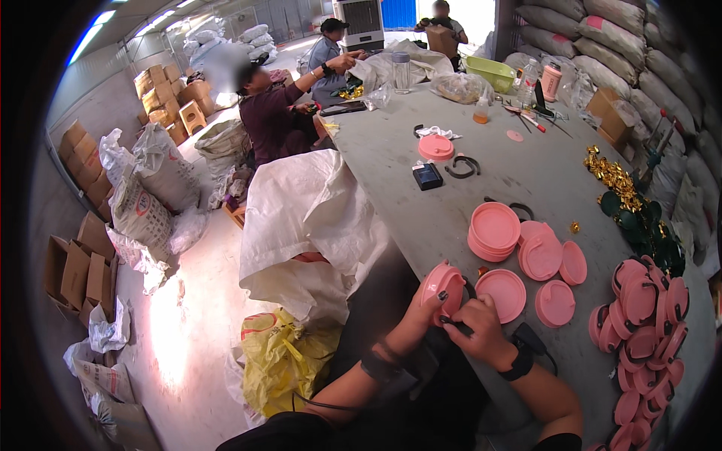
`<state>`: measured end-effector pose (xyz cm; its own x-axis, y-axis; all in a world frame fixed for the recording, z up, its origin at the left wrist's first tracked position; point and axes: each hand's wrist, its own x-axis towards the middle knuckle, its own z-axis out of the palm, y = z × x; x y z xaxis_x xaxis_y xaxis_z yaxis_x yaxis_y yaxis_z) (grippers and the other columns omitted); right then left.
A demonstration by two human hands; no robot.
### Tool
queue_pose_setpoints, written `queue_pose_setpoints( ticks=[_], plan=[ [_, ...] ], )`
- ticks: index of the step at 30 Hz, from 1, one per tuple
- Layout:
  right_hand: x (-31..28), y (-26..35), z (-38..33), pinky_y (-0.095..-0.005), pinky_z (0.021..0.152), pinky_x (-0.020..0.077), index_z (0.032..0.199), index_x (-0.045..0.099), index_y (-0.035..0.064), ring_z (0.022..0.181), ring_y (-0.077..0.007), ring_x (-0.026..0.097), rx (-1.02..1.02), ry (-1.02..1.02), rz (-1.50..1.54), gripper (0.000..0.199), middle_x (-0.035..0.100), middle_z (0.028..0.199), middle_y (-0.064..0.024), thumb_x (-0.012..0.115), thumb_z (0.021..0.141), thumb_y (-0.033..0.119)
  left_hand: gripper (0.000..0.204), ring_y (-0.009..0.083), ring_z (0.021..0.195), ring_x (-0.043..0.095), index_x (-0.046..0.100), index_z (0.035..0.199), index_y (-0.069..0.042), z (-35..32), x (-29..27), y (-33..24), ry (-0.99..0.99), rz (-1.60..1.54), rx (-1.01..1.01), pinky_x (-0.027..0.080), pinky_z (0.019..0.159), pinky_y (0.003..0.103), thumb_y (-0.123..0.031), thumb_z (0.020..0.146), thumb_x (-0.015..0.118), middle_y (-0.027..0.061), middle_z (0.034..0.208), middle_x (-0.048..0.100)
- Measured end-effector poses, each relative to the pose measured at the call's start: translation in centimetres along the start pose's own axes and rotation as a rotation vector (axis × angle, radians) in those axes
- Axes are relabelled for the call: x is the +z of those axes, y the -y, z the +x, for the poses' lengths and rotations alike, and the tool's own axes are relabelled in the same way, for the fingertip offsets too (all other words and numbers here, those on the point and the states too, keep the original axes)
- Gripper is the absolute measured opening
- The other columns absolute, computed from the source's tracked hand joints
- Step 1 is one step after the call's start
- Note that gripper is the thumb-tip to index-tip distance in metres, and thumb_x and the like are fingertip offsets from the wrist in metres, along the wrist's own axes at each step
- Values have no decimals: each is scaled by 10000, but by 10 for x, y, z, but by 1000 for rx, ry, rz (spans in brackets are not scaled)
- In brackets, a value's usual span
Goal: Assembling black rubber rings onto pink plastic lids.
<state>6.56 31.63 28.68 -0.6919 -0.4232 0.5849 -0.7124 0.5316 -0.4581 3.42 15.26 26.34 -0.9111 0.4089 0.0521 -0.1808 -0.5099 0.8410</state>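
My left hand point(415, 314) grips a round pink lid point(449, 289), tilted up on its edge above the table's near edge. Close against it, my right hand point(481, 337) is closed on a black strap point(459, 326) at the lid's lower side; whether the strap is joined to the lid is hidden by the fingers. Just beyond my right hand lies a pink lid point(502, 295), flat on the table. A short stack of pink lids point(494, 230) stands farther off, with more loose pink lids point(540, 255) to its right.
Lids with black straps point(643, 331) are heaped at the right edge of the grey table point(451, 180). Gold pieces point(613, 177) lie beyond them. A black box point(427, 176) sits mid-table. White sacking point(308, 218) hangs at the left side. Other people work at the far end.
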Motion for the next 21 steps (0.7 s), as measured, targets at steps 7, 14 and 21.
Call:
queue_pose_setpoints(
  ticks=[7, 14, 21],
  plan=[
    [-7, 3, 1, -362, 746, 360, 793, 627, 102, 732, -207, 564, 37, -18, -37, 168, 610, 759, -26, 722, 762, 237, 857, 216, 1218, 485, 207, 1468, -35, 0, 8, -2, 9, -33, 14, 394, 1022, 327, -410, 817, 621, 121, 1332, 463],
    [-2, 2, 0, -401, 785, 324, 895, 621, 101, 802, -234, 560, 113, -92, -81, 229, 598, 799, -39, 690, 788, 291, 891, 214, 1217, 483, 184, 1478, -15, 11, 28, -21, 67, 104, -23, 379, 1028, 323, -402, 807, 625, 123, 1329, 465],
    [-10, -7, -3, -406, 796, 323, 968, 626, 97, 866, -244, 553, 74, -178, -185, 211, 616, 928, -64, 639, 817, 243, 744, 219, 1213, 484, 289, 1430, 1, 42, 29, -18, 297, 191, -46, 358, 1042, 333, -349, 841, 581, 127, 1314, 489]
  ],
)
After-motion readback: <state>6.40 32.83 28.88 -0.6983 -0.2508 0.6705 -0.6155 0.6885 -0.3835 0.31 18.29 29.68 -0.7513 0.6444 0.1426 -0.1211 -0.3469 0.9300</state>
